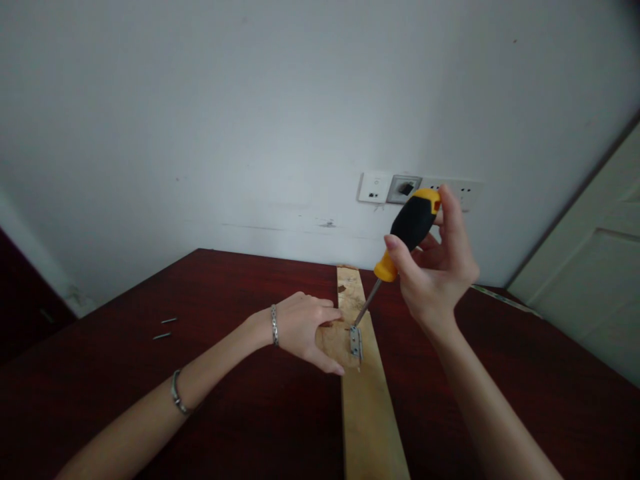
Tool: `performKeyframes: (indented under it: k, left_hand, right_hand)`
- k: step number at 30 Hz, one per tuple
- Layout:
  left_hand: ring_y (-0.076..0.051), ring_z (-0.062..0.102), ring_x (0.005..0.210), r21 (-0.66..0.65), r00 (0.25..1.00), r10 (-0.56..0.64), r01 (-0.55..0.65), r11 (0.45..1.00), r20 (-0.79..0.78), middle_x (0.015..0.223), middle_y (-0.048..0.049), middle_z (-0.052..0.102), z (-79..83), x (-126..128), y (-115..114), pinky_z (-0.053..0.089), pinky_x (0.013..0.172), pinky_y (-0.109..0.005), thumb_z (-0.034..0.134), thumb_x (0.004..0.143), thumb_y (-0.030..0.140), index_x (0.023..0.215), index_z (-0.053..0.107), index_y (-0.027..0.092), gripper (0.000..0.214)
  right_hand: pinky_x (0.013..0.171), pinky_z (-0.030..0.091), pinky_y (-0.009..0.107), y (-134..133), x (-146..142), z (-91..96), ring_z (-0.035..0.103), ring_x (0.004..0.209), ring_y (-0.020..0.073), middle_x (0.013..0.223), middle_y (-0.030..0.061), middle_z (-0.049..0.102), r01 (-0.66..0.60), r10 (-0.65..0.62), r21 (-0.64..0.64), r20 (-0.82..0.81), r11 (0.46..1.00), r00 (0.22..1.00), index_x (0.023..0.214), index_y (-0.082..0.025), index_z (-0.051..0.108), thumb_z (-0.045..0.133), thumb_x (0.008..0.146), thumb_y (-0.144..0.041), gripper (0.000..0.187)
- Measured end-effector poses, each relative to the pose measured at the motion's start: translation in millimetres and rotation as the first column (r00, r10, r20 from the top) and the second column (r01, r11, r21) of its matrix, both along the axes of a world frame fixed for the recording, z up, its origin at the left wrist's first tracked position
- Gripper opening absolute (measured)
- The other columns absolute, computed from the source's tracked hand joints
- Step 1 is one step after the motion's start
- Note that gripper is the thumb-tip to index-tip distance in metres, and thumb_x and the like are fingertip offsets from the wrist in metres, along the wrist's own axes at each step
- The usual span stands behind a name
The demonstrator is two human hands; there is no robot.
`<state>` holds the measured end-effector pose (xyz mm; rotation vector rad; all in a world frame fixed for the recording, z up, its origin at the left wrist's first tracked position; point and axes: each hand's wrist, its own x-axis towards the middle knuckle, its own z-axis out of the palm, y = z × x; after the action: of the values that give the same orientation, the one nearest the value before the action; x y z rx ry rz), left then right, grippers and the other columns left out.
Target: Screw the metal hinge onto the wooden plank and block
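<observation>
My right hand (434, 270) grips a screwdriver (413, 220) by its black and yellow handle. The tool is tilted, its shaft running down to the left. Its tip meets the upper end of a small metal bracket (355, 343) that lies on a wooden board (373, 413). My left hand (310, 330) rests on the board's left edge, thumb and fingers spread apart beside the bracket. A screw head at the tip is too small to make out.
Two screws (163, 335) lie at the left on the dark red table (240, 413). The table's far edge meets a white wall (225, 120) with a switch and sockets (374, 188). A pale panelled door (600, 267) stands at the right.
</observation>
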<state>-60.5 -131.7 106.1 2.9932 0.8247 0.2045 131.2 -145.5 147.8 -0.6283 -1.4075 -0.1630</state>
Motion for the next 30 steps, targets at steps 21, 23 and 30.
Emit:
performKeyframes:
  k: [21,23,30]
  left_hand:
    - [-0.019,0.064,0.074,0.005,1.000,-0.015,0.015,1.000,0.016,0.092,-0.0031,0.067,-1.1,-0.5,1.2,0.045,0.062,-0.027,0.063,0.061,0.074,0.103,0.061,0.020,0.068]
    - [-0.019,0.064,0.074,0.003,1.000,-0.011,0.011,1.000,0.015,0.092,-0.0031,0.067,-1.0,-0.6,1.1,0.045,0.063,-0.027,0.062,0.060,0.074,0.102,0.061,0.020,0.068]
    - [-0.019,0.063,0.073,0.003,1.000,-0.014,0.014,1.000,0.022,0.091,-0.0031,0.066,-1.7,-0.7,1.2,0.045,0.062,-0.027,0.063,0.059,0.074,0.098,0.062,0.019,0.067]
  right_hand:
    - [0.067,0.059,0.031,3.2,-1.7,-4.3,0.062,0.094,0.0193,0.142,0.0079,0.039,-0.048,0.049,-0.030,0.039,0.998,0.998,0.142,-0.035,0.034,0.065,0.080,-0.030,0.069]
    - [0.066,0.059,0.033,2.1,-2.3,-3.9,0.062,0.094,0.0202,0.142,0.0081,0.039,-0.045,0.046,-0.037,0.036,0.998,0.998,0.142,-0.035,0.035,0.065,0.080,-0.030,0.069]
    - [0.069,0.059,0.033,-0.2,-2.4,-3.7,0.062,0.096,0.0205,0.141,0.0070,0.041,-0.062,0.064,-0.063,0.034,0.996,0.997,0.142,-0.036,0.034,0.064,0.081,-0.029,0.068]
